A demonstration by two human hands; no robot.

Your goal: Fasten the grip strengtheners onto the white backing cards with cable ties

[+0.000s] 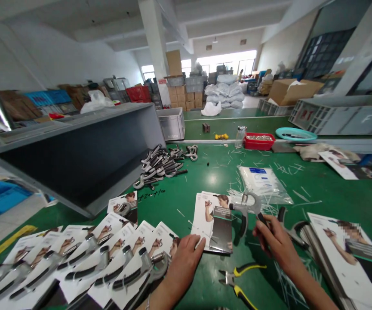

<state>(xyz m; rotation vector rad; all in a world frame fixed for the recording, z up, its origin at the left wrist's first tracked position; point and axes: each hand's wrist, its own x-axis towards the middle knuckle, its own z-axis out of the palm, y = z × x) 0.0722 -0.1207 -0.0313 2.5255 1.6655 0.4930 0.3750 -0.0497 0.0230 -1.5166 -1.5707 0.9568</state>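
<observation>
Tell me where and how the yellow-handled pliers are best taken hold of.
Probably around both splayed handles, from the right: the pliers lie flat on the green table, jaws pointing left and handles spreading rightward. The right hand seems better placed, but it holds a grip trainer.

Far windows (pixel 227 57) glare white; the green tabletop (pixel 212 178) shines.

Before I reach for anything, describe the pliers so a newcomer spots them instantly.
On the green table, look at the near side, between the left hand and right hand. The pliers lie there open, just nearer the camera than the middle cards. Yellow-and-black handles set them apart from the grey-and-black hand grip in the right hand.
</observation>
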